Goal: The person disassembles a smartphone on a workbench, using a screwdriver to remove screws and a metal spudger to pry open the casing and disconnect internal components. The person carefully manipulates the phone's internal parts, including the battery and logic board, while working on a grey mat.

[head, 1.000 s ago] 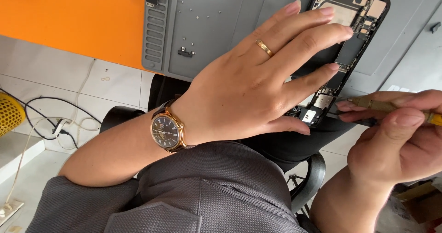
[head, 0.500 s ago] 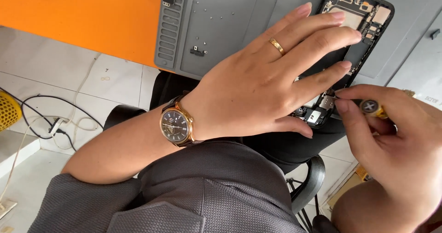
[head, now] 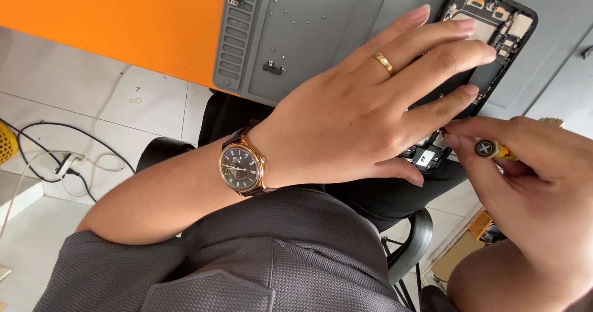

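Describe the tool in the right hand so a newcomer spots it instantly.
Start at the grey work mat on the orange table, then the opened phone under the left hand. Beside its lower end, the right hand pinches a screwdriver: yellow, with a round cross-marked cap.

One opened phone, one screwdriver, one grey mat, one wristwatch.

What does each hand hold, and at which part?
Right hand pinches a yellow screwdriver near its rear cap. Left hand lies flat on the opened phone, pressing, not gripping.

Orange table, grey mat, yellow screwdriver, gold ring
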